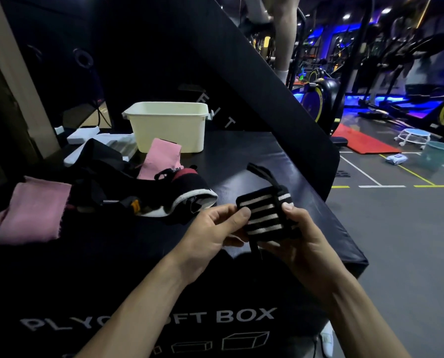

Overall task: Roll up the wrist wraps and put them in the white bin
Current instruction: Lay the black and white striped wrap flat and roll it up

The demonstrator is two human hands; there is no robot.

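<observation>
Over the near edge of the black plyo box (280, 161) we hold a black-and-white striped wrist wrap (265, 215) between both hands: our left hand (210, 233) pinches its left edge, our right hand (301, 241) curls around its right side. Beyond lie loose black and pink wraps (148, 192). Farthest back on the box stands the white bin (168, 126).

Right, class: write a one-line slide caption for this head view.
Both hands, left and right, hold a striped wrap above the box, bin behind.
</observation>
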